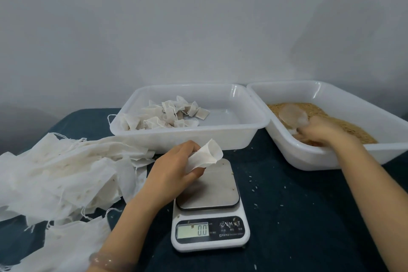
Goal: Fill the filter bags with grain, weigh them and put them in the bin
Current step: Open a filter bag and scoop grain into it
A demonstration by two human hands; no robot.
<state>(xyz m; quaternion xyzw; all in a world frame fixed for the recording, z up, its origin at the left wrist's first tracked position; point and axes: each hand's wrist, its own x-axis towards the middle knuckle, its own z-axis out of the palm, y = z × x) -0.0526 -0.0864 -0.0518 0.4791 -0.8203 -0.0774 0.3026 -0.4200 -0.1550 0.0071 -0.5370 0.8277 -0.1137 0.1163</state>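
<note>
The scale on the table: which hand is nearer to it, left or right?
Left. The left hand holds an open bag over the back of the scale. The right hand is apart from it, in the grain bin to its right, gripping a scoop.

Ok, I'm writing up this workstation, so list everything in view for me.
table: one, dark blue
scale: one, white with steel platform, front centre, reads 0.0
middle bin: one, white, behind the scale
filled bags: a heap, white over brown, in the middle bin
grain bin: one, white, far right
grain: tan, in the grain bin
scoop: one, clear, over the grain
empty filter bags: a loose pile, white, at the left
bracelet: one, pale, left wrist
left hand: holds one open bag, white, above the scale
right hand: grips the scoop
</note>
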